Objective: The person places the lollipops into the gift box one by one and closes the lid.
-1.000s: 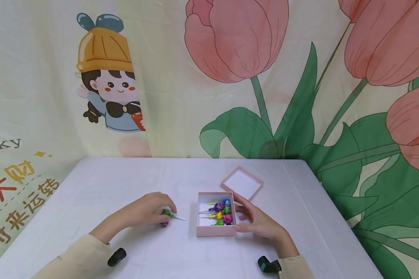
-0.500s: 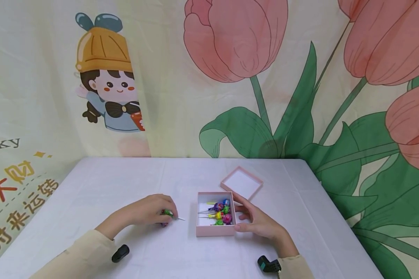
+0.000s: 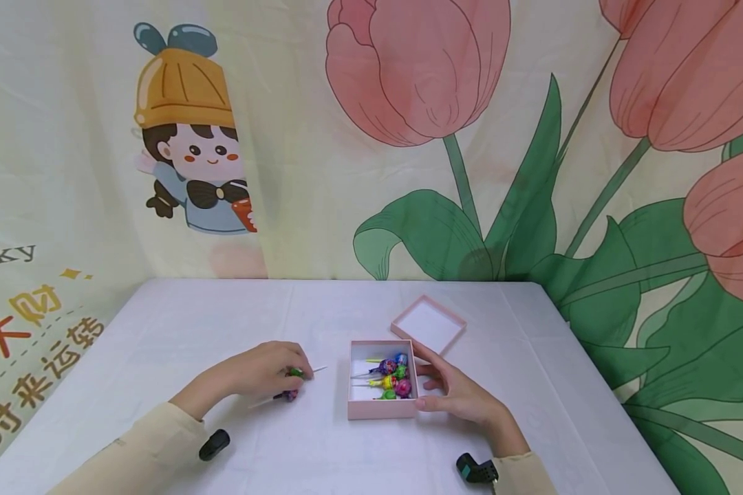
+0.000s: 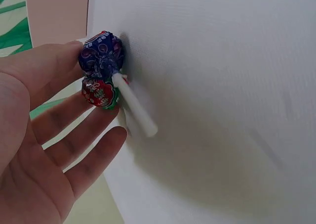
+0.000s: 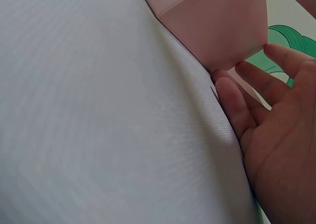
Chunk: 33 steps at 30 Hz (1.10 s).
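Note:
My left hand (image 3: pixel 266 371) pinches a green-and-red wrapped lollipop (image 3: pixel 295 372) between thumb and fingers, its white stick pointing right. Against it, below the fingers, is a dark purple-blue lollipop (image 4: pixel 102 53) with its stick turned the other way; whether the hand also grips this one I cannot tell. An open pink box (image 3: pixel 384 410) stands right of that hand. Several lollipops (image 3: pixel 389 380) lie inside, heads toward the right wall. My right hand (image 3: pixel 461 395) holds the box at its right side, thumb at the near corner and index finger at the far one.
The pink box lid (image 3: pixel 429 324), white inside, lies behind the box at an angle. A white cloth covers the table (image 3: pixel 322 454). Behind it hangs a printed curtain (image 3: pixel 303 172) with tulips and a cartoon figure.
The green lollipop's stick has swung to point farther up and right. The purple lollipop has turned, its stick now pointing left. My right hand and the box have stayed in place.

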{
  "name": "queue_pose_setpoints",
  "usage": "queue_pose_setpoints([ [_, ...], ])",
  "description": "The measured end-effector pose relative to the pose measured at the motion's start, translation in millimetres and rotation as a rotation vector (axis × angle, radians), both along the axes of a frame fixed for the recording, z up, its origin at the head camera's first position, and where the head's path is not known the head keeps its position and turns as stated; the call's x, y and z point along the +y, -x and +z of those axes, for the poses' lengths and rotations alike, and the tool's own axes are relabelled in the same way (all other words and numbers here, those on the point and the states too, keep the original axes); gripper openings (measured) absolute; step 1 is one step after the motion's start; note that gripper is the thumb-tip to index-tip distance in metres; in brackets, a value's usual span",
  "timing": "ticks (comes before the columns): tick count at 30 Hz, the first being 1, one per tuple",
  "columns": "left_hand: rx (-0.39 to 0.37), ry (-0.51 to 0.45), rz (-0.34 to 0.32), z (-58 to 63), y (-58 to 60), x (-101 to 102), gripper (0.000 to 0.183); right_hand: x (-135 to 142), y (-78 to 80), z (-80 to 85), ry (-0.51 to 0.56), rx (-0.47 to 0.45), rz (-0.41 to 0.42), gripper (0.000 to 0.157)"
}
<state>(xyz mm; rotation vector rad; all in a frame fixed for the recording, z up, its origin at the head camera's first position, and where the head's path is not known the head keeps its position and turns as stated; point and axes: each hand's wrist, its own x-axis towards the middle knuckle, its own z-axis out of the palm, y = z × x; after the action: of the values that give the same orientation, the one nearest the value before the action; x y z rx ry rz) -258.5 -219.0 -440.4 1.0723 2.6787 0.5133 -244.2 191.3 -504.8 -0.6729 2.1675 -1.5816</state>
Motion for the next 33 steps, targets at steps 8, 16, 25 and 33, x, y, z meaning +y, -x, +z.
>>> queue_pose_setpoints([
  [8, 0.036, -0.027, 0.007, -4.8, 3.3, -9, 0.015, 0, 0.5, -1.4, -0.009, -0.001, -0.008, 0.099],
  [16, 0.096, -0.042, -0.006, -7.8, 1.8, -19, 0.015, 0, -0.4, -1.6, -0.011, 0.003, -0.007, 0.099],
  [25, 0.103, -0.037, 0.0, -4.8, -2.1, -23, 0.019, 0, -0.6, -0.6, -0.017, 0.03, 0.001, 0.099],
  [33, 0.071, -0.052, 0.047, -5.7, -4.0, -25, 0.019, 0, -1.3, 1.0, -0.016, 0.027, 0.001, 0.1],
])
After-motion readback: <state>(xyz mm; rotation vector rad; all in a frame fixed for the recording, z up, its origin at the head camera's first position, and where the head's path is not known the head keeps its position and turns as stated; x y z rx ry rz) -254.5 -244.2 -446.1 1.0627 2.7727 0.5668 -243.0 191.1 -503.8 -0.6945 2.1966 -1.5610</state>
